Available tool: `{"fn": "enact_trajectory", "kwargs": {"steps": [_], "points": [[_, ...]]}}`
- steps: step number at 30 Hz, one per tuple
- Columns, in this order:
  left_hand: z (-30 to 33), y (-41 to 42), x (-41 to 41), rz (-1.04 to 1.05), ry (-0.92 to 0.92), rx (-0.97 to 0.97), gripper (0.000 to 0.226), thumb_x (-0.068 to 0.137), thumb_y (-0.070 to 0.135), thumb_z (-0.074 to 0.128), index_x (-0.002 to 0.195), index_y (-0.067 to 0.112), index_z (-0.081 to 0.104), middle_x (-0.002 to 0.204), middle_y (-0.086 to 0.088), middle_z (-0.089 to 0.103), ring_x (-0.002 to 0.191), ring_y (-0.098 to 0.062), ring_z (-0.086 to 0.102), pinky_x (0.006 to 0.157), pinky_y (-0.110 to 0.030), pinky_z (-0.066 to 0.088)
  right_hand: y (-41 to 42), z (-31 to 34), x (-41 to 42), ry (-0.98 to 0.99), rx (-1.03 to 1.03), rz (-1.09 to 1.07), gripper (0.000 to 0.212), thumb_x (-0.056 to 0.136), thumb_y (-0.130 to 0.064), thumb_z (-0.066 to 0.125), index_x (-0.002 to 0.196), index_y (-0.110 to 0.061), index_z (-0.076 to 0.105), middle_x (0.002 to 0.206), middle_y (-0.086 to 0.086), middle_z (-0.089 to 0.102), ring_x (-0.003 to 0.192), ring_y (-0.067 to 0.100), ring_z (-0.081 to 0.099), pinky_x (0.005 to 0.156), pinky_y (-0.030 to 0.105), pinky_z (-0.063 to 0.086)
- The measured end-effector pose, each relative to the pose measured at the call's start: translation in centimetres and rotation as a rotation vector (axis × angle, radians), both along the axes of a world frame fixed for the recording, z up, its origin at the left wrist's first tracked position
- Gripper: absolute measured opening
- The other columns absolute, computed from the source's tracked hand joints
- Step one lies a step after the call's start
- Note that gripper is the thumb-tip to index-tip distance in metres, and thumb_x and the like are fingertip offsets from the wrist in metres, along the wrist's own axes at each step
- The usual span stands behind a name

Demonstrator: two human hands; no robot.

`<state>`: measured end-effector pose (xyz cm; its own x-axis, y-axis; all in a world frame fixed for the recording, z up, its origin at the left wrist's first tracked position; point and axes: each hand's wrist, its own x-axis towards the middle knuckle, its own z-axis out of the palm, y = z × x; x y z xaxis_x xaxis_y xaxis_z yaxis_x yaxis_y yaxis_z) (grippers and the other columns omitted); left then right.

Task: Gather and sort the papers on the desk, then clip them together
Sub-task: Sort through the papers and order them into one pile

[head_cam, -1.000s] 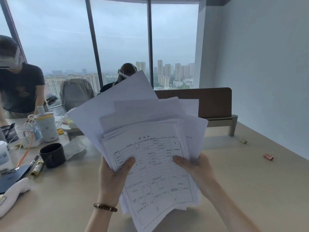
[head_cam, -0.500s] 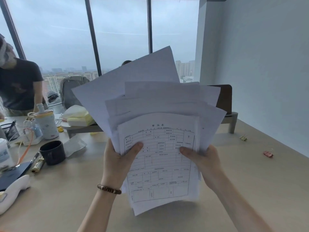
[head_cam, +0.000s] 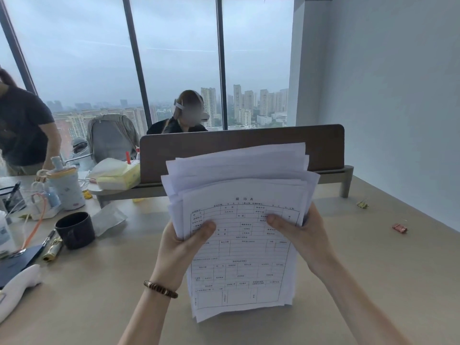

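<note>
The left hand [head_cam: 185, 245] pinches the stack of papers [head_cam: 239, 232] at its left edge, thumb across the printed top sheet, fingers hidden behind. The right hand [head_cam: 302, 235] mirrors it on the right edge, its thumb also on the form. This two-sided grip holds the stack upright over the counter [head_cam: 361, 282], bottom edge low, probably so the sheets can be knocked square; the upper edges are fanned unevenly, so the sorting looks unfinished. Well off to the right on the counter lie a red clip [head_cam: 400, 228] and a yellow clip [head_cam: 362, 204], within reach for the clipping step. To the left stand a dark mug [head_cam: 74, 230] and a tissue pack [head_cam: 117, 176], clear of the papers.
</note>
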<state>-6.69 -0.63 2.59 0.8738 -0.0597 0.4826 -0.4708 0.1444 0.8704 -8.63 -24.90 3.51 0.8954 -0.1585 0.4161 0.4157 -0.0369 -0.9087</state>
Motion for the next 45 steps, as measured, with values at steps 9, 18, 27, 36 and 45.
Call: {"fn": "enact_trajectory", "kwargs": {"steps": [9,18,27,36,45], "points": [[-1.6,0.4,0.4,-0.048,0.092,-0.014,0.038,0.078,0.007,0.072,0.115,0.003,0.067,0.111,-0.011,0.075,0.103,-0.03,0.071,0.081,-0.039,0.06,0.6,-0.5,0.6,-0.04,0.055,0.034,0.054,0.075,-0.016,0.085,0.123,-0.016,0.06,0.107,0.002,0.076,0.097,0.019,0.075,0.072,0.032,0.061],[-2.7,-0.1,0.6,-0.026,0.175,0.083,0.027,0.073,0.012,0.083,0.094,0.03,0.079,0.102,-0.002,0.078,0.097,-0.02,0.074,0.075,-0.03,0.06,0.5,-3.3,0.9,0.076,0.134,0.134,0.045,0.078,-0.02,0.078,0.12,-0.009,0.066,0.111,0.006,0.077,0.101,0.026,0.074,0.074,0.031,0.061],[-1.3,-2.3,0.8,0.315,0.169,0.111,0.022,0.074,0.024,0.084,0.077,0.004,0.074,0.081,-0.015,0.075,0.074,-0.031,0.073,0.067,-0.056,0.058,1.7,-2.0,1.2,-0.017,0.078,-0.179,0.034,0.08,-0.016,0.083,0.104,-0.03,0.062,0.1,-0.01,0.076,0.088,0.012,0.075,0.07,0.036,0.062],[-1.7,-4.5,0.4,0.487,0.124,0.034,0.029,0.078,0.027,0.081,0.07,0.003,0.067,0.064,-0.006,0.065,0.06,-0.019,0.056,0.054,-0.034,0.049,3.0,-2.1,-0.2,-0.078,-0.132,-0.335,0.026,0.096,-0.025,0.065,0.09,-0.025,0.04,0.085,-0.013,0.059,0.074,-0.011,0.058,0.058,0.012,0.047],[-1.1,-1.9,0.7,0.128,0.112,0.021,0.025,0.079,0.019,0.079,0.101,0.011,0.071,0.098,-0.002,0.078,0.093,-0.02,0.074,0.074,-0.035,0.061,0.8,-2.3,0.5,-0.107,-0.122,-0.229,0.042,0.086,-0.041,0.071,0.116,-0.038,0.042,0.103,-0.028,0.066,0.093,-0.004,0.067,0.067,0.015,0.054]]}}
